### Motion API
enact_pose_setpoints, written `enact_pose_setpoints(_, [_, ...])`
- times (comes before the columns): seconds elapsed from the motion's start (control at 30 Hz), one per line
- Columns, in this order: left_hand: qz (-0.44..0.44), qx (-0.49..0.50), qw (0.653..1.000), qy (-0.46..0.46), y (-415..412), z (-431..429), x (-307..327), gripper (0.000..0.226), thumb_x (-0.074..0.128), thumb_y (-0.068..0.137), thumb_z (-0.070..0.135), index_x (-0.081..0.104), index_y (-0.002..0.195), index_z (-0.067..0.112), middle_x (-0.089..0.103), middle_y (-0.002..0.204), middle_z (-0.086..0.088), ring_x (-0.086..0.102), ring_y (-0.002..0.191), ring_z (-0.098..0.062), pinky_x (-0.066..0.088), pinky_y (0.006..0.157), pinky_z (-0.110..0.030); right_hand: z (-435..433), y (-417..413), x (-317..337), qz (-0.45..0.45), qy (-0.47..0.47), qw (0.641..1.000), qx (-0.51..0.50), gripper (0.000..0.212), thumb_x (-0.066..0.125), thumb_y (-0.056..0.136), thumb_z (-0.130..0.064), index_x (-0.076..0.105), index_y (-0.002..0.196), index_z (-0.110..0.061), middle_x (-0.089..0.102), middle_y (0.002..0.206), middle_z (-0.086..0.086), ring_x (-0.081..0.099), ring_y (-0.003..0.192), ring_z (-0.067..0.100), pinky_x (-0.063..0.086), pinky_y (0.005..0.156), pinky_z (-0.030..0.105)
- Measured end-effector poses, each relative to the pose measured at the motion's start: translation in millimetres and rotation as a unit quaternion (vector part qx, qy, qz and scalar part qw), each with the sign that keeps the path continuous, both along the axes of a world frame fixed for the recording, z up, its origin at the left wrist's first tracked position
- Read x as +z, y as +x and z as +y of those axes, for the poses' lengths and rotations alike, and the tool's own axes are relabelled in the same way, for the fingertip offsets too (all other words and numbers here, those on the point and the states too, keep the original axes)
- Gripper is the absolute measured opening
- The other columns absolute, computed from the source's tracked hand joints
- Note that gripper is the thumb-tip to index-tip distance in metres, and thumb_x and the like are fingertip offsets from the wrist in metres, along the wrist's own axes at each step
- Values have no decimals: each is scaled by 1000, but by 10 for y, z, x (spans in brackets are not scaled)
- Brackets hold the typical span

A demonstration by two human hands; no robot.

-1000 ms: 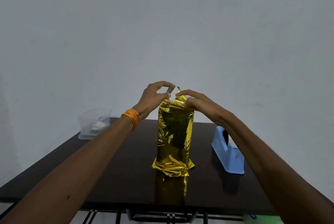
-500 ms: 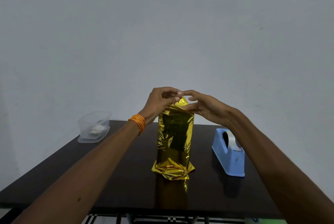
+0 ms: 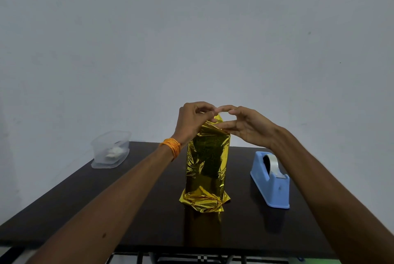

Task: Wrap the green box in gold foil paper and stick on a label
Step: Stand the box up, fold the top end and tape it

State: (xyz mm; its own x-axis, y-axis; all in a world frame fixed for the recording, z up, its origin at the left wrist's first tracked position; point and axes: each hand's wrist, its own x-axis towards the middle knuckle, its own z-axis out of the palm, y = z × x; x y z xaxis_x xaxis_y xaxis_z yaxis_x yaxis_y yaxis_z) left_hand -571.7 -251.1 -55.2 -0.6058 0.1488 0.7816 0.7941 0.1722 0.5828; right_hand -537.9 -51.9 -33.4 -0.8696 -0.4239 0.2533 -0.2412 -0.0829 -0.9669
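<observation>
The box stands upright in the middle of the dark table, fully covered in crinkled gold foil (image 3: 206, 163); no green shows. Loose foil flares out at its base. My left hand (image 3: 191, 121) is at the top left of the box, its fingers curled and pinching the raised foil flap there. From the right, my right hand (image 3: 249, 127) reaches in with fairly straight fingers: the lower fingers press on the folded foil top and the index fingertip meets my left fingers above the flap. I cannot make out any tape or label between the fingers.
A blue tape dispenser (image 3: 270, 185) with a clear roll sits right of the box. At the far left corner of the table (image 3: 128, 210) stands a clear plastic container (image 3: 110, 148) holding something white. A plain wall lies behind.
Both hands have closed in over the top of the box and their fingertips now meet; the foil top is folded lower. The small clear piece seen between the left fingers earlier is no longer visible.
</observation>
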Motion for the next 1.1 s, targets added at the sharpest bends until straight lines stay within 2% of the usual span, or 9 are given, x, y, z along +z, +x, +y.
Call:
enact_pose_setpoints(0.13, [22, -1, 1000, 0, 19, 11, -20, 18, 71, 90, 23, 74, 101, 8, 75, 89, -4, 74, 71, -13, 60, 81, -36, 12, -16, -7, -12, -12, 1000, 8, 36, 47, 97, -17, 60, 130, -10, 59, 134, 15, 62, 117, 35, 38, 114, 43])
enact_pose_setpoints(0.23, [32, 14, 999, -10, 17, 11, -30, 15, 69, 93, 22, 73, 101, 10, 74, 93, -2, 74, 70, -10, 61, 74, -32, 8, -33, -11, -8, -7, 1000, 11, 39, 48, 97, -19, 59, 133, -8, 55, 140, 18, 51, 128, 44, 34, 118, 46])
enact_pose_setpoints(0.33, [43, 31, 998, -17, 18, 2, -45, 11, 64, 95, 19, 71, 99, 12, 73, 95, -1, 73, 71, -8, 60, 69, -28, 3, -29, -11, -4, -3, 1000, 19, 39, 44, 99, -18, 57, 134, -7, 54, 141, 22, 48, 131, 47, 32, 119, 47])
enact_pose_setpoints(0.47, [48, 28, 998, -8, 10, -1, -58, 10, 64, 95, 17, 70, 101, 12, 72, 98, 0, 73, 73, -10, 62, 69, -34, -6, -3, 5, -18, -18, 999, 39, 41, 43, 99, -18, 55, 137, -7, 53, 144, 19, 54, 128, 41, 37, 115, 43])
enact_pose_setpoints(0.57, [52, 24, 998, 0, 22, 9, -61, 14, 67, 94, 21, 70, 106, 15, 72, 101, -1, 74, 74, -11, 62, 69, -35, -23, 33, 26, -28, -37, 997, 54, 38, 43, 98, -19, 57, 132, -7, 60, 135, 15, 62, 117, 33, 43, 106, 37])
enact_pose_setpoints(0.7, [59, 31, 998, -2, 40, 11, -38, 14, 69, 92, 19, 74, 103, 12, 74, 97, -3, 73, 74, -9, 62, 74, -34, -16, 26, 36, -43, -55, 996, 60, 36, 39, 100, -18, 63, 125, -7, 60, 136, 11, 63, 118, 33, 44, 103, 36])
enact_pose_setpoints(0.87, [73, 42, 996, -23, -9, -3, -52, 15, 69, 91, 16, 75, 104, 12, 75, 96, -1, 73, 79, -10, 61, 76, -30, 24, -19, 25, -65, -64, 993, 75, 41, 37, 101, -21, 59, 131, -4, 54, 143, 16, 57, 126, 36, 41, 107, 37])
enact_pose_setpoints(1.0, [118, 71, 989, -45, -15, -2, -44, 13, 68, 91, 13, 75, 103, 12, 74, 96, 0, 71, 81, -10, 56, 73, -18, 51, -36, 43, -101, -75, 988, 85, 45, 39, 101, -26, 52, 138, -3, 56, 137, 22, 55, 129, 32, 35, 113, 36])
enact_pose_setpoints(1.1, [132, 68, 988, -46, -29, 32, -69, 13, 68, 93, 14, 74, 104, 12, 74, 97, 0, 70, 83, -10, 58, 73, -23, 81, -56, 35, -125, -93, 984, 83, 46, 39, 102, -28, 51, 139, -4, 51, 143, 26, 44, 140, 34, 27, 121, 37])
